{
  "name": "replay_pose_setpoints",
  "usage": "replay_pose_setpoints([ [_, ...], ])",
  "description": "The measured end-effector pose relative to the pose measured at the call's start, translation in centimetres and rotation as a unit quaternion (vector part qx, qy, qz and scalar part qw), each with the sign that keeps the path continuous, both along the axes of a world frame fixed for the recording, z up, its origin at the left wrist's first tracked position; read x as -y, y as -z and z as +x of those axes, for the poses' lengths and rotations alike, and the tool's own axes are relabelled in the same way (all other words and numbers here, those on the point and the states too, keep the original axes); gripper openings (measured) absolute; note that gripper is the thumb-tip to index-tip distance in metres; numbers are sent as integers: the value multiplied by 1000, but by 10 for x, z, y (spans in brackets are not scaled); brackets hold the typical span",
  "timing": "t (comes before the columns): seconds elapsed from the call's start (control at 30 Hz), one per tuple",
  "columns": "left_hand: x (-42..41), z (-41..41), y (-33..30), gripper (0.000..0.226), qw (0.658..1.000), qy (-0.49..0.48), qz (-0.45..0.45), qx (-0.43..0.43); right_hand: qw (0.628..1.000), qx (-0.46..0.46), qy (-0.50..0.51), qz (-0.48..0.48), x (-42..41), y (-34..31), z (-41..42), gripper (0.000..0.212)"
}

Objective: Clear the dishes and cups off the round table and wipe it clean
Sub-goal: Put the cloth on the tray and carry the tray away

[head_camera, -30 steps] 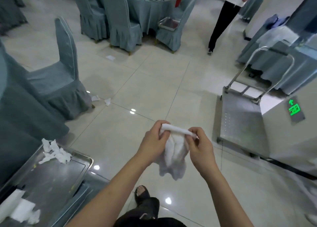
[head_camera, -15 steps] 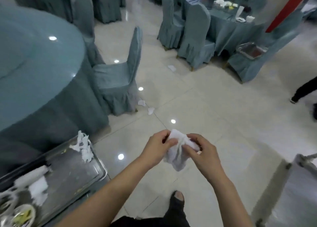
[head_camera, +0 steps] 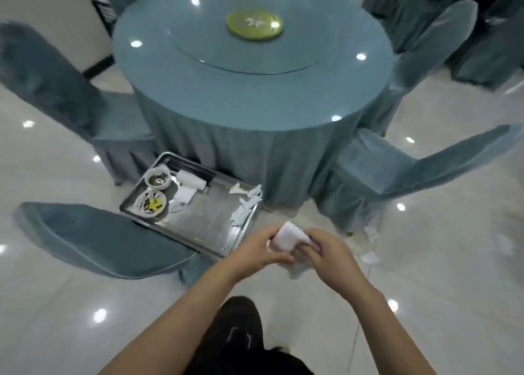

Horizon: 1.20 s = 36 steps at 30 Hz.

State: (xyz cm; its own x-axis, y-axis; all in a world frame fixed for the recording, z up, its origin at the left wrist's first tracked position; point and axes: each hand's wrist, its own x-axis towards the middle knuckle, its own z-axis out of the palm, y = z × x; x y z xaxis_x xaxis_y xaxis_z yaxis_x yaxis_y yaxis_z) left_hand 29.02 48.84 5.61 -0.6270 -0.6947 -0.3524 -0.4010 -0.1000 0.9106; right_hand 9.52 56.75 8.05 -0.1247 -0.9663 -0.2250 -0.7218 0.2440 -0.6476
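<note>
White cloth point(head_camera: 287, 234), folded, bunched between hands

A banquet hall, probably a restaurant's; round table point(head_camera: 255, 91) draped in teal; matching covered chairs point(head_camera: 397, 173) around it.

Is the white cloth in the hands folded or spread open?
Folded. The white cloth is a compact pad held between the left hand and right hand, with a loose end hanging below.
</note>
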Motion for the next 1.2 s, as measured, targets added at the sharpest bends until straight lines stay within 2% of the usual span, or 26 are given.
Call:
replay_pose_setpoints([
  [0.07,-2,16,15,47,998,-56,26,15,998,13,-57,7,27,8,3,5],
  [0.17,-3,38,37,48,988,-140,65,17,991,86,-98,17,65,16,14,8],
  [0.27,0,53,56,45,971,-220,92,12,984,108,-140,34,103,30,24,8],
  [0.37,8,65,85,54,953,-275,129,1,980,125,-143,66,140,53,34,14],
  [0.43,15,69,101,56,942,-300,151,-2,976,138,-138,96,161,73,38,11],
  [0.53,31,72,128,38,924,-354,143,32,967,140,-156,141,191,108,42,7],
  [0.6,38,78,152,32,887,-432,154,48,963,123,-170,171,215,135,47,8],
  [0.67,41,82,180,36,849,-499,167,53,957,107,-189,192,237,162,55,11],
  [0.8,47,79,222,35,796,-570,185,82,934,67,-248,247,275,217,76,7],
  [0.9,63,73,253,30,763,-605,202,106,915,17,-294,276,305,262,92,23],
  [0.97,78,74,275,25,745,-621,209,122,894,-26,-346,282,326,291,104,26],
  [1.03,94,77,300,24,743,-624,196,139,888,-50,-378,259,347,317,115,25],
  [1.2,130,82,358,40,715,-649,190,176,877,-81,-415,230,384,389,134,23],
])
